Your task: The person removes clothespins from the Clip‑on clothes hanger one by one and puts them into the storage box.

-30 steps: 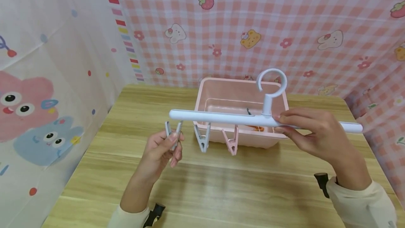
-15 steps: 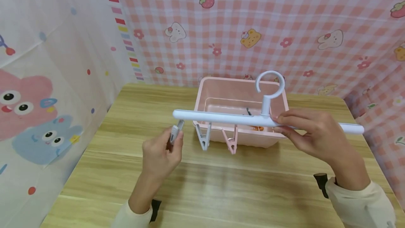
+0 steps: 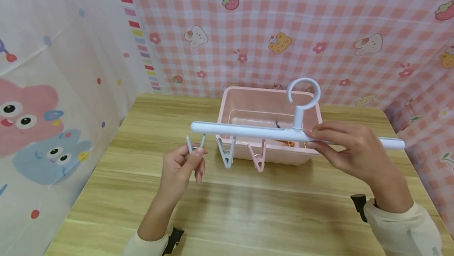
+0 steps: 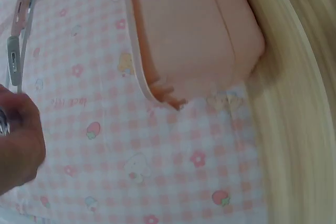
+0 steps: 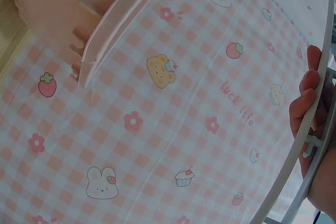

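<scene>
My right hand [image 3: 358, 151] grips a pale blue-white clothes hanger [image 3: 244, 130] just right of its ring hook and keeps the bar level in front of the bin. A grey-blue clip [image 3: 226, 154] and a pink clip [image 3: 258, 158] hang from the bar. Under its left end, my left hand [image 3: 179, 169] pinches another grey-blue clip [image 3: 188, 142], prongs upward, close below the bar; whether they touch I cannot tell. In the left wrist view, the left hand [image 4: 23, 142] is partly cut off. Fingers [image 5: 304, 98] of the right hand curl at the hanger in the right wrist view.
Behind the hanger a pink plastic bin [image 3: 271, 158] stands on the wood-grain table [image 3: 248, 212]. An orange item [image 3: 285, 143] and a dark item [image 3: 278, 124] lie inside it. Printed cloths [image 3: 213, 58] hang behind and at both sides.
My left hand turned so its back faced the camera with the clip seen edge-on, then turned back, clip prongs up under the bar. The hanger shifted only slightly.
</scene>
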Demonstrator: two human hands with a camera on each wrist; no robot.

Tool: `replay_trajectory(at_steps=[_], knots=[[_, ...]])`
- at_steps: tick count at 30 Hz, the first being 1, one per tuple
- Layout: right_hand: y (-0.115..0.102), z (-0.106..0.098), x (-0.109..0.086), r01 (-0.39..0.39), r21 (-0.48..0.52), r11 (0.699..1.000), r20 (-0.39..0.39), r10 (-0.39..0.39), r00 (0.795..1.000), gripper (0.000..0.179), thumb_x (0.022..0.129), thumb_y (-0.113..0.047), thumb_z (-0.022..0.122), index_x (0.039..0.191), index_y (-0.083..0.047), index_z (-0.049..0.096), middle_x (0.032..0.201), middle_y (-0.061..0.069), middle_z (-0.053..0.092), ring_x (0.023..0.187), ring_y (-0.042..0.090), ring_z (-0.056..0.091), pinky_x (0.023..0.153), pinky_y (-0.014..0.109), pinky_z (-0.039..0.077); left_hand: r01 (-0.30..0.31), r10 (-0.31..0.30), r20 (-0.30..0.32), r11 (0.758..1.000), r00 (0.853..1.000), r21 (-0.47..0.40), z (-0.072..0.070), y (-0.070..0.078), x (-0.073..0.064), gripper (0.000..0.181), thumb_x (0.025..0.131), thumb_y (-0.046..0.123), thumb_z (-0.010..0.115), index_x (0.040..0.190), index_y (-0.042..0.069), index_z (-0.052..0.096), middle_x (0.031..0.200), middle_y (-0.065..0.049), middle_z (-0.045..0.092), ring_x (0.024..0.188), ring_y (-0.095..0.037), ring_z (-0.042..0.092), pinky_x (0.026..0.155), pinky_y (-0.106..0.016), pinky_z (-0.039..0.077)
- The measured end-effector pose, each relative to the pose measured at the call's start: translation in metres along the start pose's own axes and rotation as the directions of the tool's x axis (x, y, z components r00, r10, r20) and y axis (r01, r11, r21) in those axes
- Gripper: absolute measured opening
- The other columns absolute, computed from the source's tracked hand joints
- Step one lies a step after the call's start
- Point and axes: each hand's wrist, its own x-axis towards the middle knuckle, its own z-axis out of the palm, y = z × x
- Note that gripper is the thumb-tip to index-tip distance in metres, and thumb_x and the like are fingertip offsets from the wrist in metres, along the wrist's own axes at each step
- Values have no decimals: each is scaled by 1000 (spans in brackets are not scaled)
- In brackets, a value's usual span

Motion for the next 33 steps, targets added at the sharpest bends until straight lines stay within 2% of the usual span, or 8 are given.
replay_trajectory(at_steps=[6,10,13,19,25,27,29,33], knots=[[-1,0,0,-5,15,1000,-34,5,999,47,100,-46,61,85,-6,81,82,9,78,69,17,70,70,10,52,156,-120,146,952,982,-265,-5,4,-1,29,106,8,44,96,18,69,67,14,63,52,3,54,44,-17,43],[-1,0,0,-5,1,1000,-26,5,1000,48,100,-46,60,84,-6,81,82,8,78,67,18,71,67,13,53,59,-55,60,997,997,-59,-3,2,-1,23,103,2,48,93,4,69,62,4,59,46,-1,51,40,-22,44],[-1,0,-1,-3,-7,1000,-15,3,1000,48,100,-46,59,84,-7,81,81,8,78,66,18,70,64,15,53,-40,51,-45,978,998,204,0,0,0,15,99,-2,56,91,-7,67,58,-7,57,42,-1,49,37,-22,43],[-2,-1,0,6,-14,1000,22,-6,1000,46,102,-44,57,86,-7,80,82,5,77,67,14,69,61,16,51,-259,392,-52,696,919,670,1,-11,1,13,89,-1,68,78,-1,63,53,-1,52,46,2,40,40,-12,32],[-2,0,0,-2,-9,1000,40,2,999,46,102,-44,57,87,-7,80,83,3,77,66,12,68,59,15,49,-333,567,61,391,822,858,2,-18,3,32,103,19,51,82,-3,62,52,-3,55,38,-8,45,36,-19,34],[-2,0,0,-8,-10,1000,41,9,999,46,102,-45,57,88,-8,80,83,3,78,66,12,68,59,16,49,-327,579,74,346,812,880,2,-18,3,33,103,20,50,82,-3,62,52,-4,58,37,-10,46,35,-22,34],[-2,0,0,-13,-17,1000,40,14,999,47,102,-45,56,88,-8,81,83,3,78,67,12,68,59,15,49,-313,547,37,421,836,851,3,-17,3,26,100,13,56,79,-2,61,51,-4,56,38,-8,43,35,-21,31],[-2,0,-1,-14,-23,1000,31,15,999,49,102,-46,56,86,-7,81,83,4,78,69,15,70,64,14,51,-216,305,-66,796,950,565,4,-10,1,15,94,-1,63,80,-5,63,54,-7,54,41,-1,44,36,-16,35]])
